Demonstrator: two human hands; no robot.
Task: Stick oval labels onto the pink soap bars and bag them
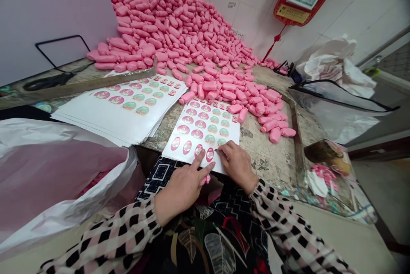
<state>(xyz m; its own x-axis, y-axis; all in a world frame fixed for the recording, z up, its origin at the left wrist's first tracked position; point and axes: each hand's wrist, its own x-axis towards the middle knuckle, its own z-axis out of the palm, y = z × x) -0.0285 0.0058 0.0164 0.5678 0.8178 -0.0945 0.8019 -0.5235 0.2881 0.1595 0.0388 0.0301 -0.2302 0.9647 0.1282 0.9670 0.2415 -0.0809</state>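
A white sticker sheet (pixel 192 141) with pink and green oval labels lies at the table's front edge. My left hand (pixel 184 180) reaches over its lower edge, two fingers spread on the bottom row of pink ovals. Under that hand, a small pink wrapped piece (pixel 205 179) shows, held by the other fingers. My right hand (pixel 236 163) is closed at the sheet's lower right, fingertips pinched beside the last pink oval sticker (pixel 209 154). A small dark thing shows at those fingertips, too small to name.
Pink wrapped pieces (pixel 179 22) form a large heap at the back. A stack of sticker sheets (pixel 118 116), a metal strip (pixel 96 83) and black scissors (pixel 51 81) lie left. A white bag (pixel 64 180) stands front left. Wooden edging (pixel 297 141) runs along the right.
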